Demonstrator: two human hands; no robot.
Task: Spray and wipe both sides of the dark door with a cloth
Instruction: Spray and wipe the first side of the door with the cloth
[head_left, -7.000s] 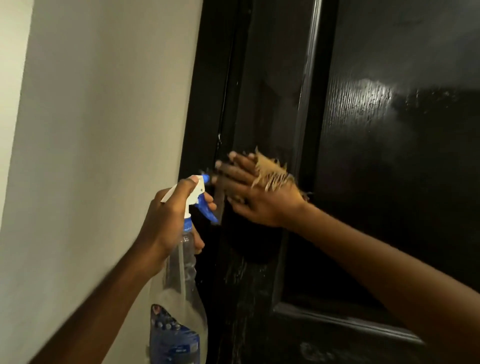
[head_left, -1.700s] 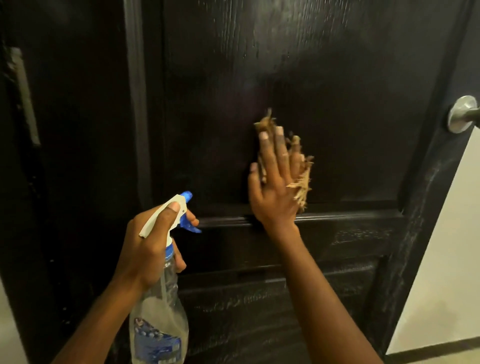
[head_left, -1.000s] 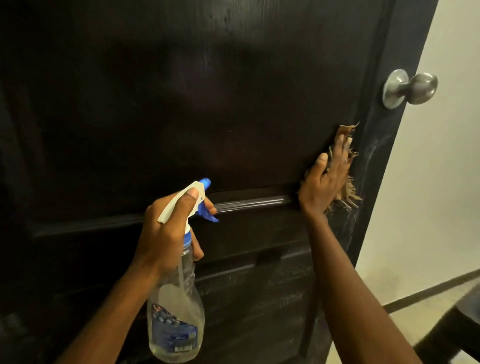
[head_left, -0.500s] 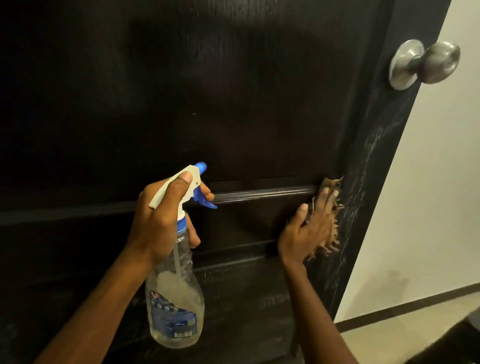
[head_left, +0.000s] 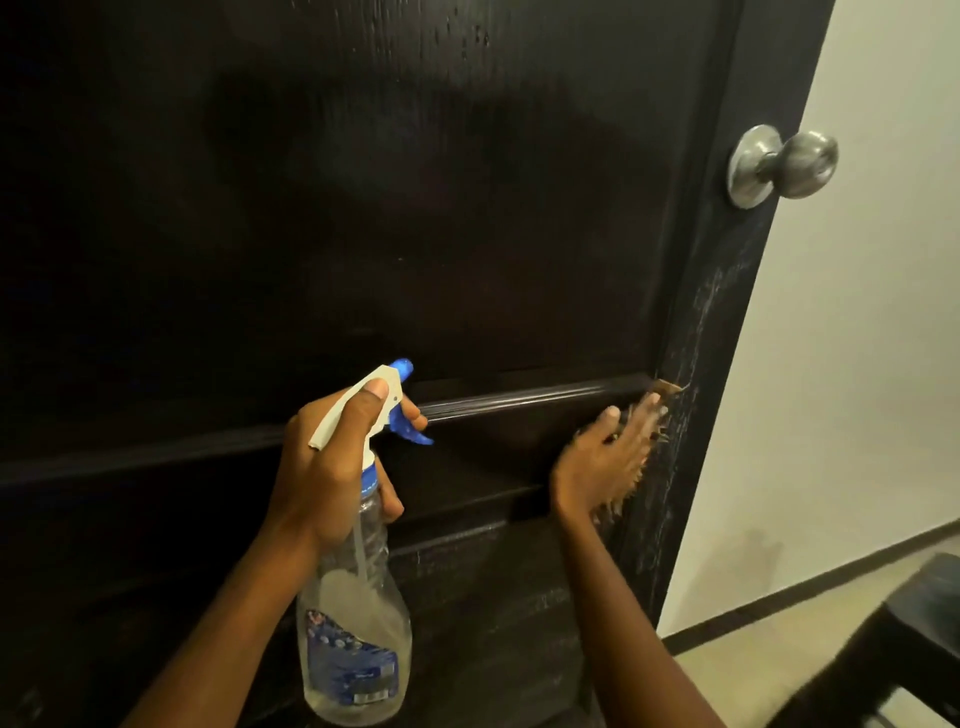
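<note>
Tan cloth (head_left: 666, 388) has slid rightward under your flattened, straight-fingered right hand (head_left: 602, 457) to the streaked edge of the dark door (head_left: 467, 234); your left hand (head_left: 327, 467) grips the spray bottle (head_left: 358, 649). This face looks nearly wiped.

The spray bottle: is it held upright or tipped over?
Upright, roughly: the spray bottle hangs base down from the left hand, which grips its neck, with the nozzle on top.
</note>
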